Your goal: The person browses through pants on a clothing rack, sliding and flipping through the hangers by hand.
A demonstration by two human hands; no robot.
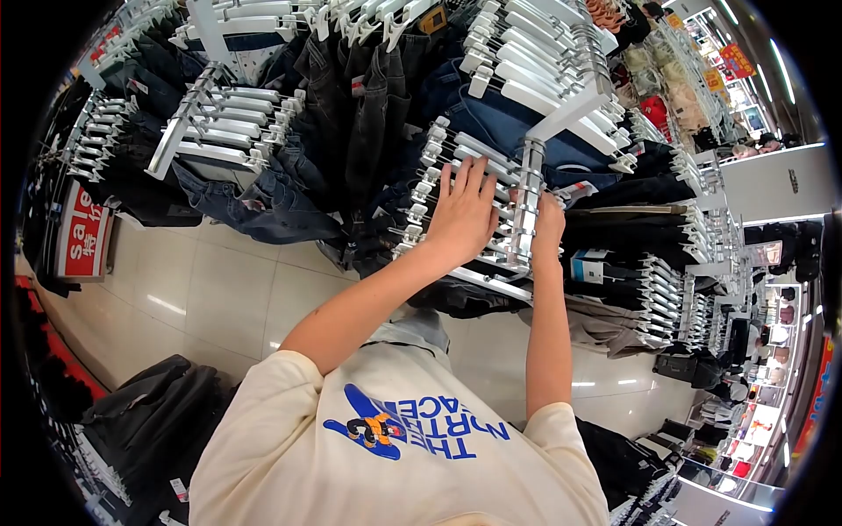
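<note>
My left hand (463, 210) lies on a row of white clip hangers (430, 188), its fingers apart and spread over the hangers. Just right of the metal display arm (528, 193) is my right hand (549, 223), at the other side of the same row; its fingertips are partly hidden behind the arm and hangers. Dark trousers (465, 298) hang below this row. Behind it, blue jeans (500, 118) hang from another set of white hangers (535, 61).
More racks of jeans (254, 206) stand at the left, near a red sale sign (85, 232). Black and grey trousers (605, 263) hang at the right. Dark clothes (158, 421) are at the lower left, beside the tiled floor (215, 289).
</note>
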